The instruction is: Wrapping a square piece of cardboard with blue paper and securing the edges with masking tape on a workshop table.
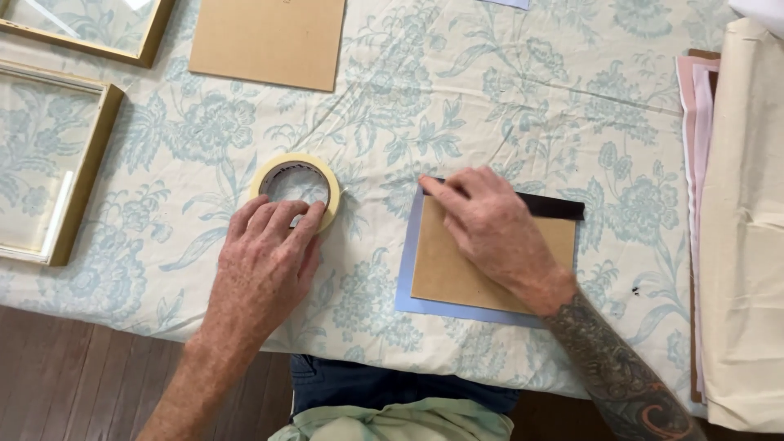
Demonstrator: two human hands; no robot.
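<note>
Left hand [265,261] lies palm down on the desk [506,106], fingers loosely spread, fingertips resting on the near rim of a tape roll [296,189]. It is not clamped round the roll, just touching its edge. The roll lies flat on the floral cloth, left of centre.

Right hand [490,224] presses flat on a brown card [457,273], index finger stretched to the card's top left corner; it grips nothing. The card sits on a pale blue sheet [406,269] that shows along its left and bottom edges. A dark strip [555,206] runs along the card's top edge, partly under the hand. Card stack is centre-right, just beside the tape roll but apart from it.

Two gold frames [90,155] lie at the far left, one cut off at the top corner. A second brown board [269,39] lies at top centre. Stacked cream and pink sheets [735,204] cover the right edge.
</note>
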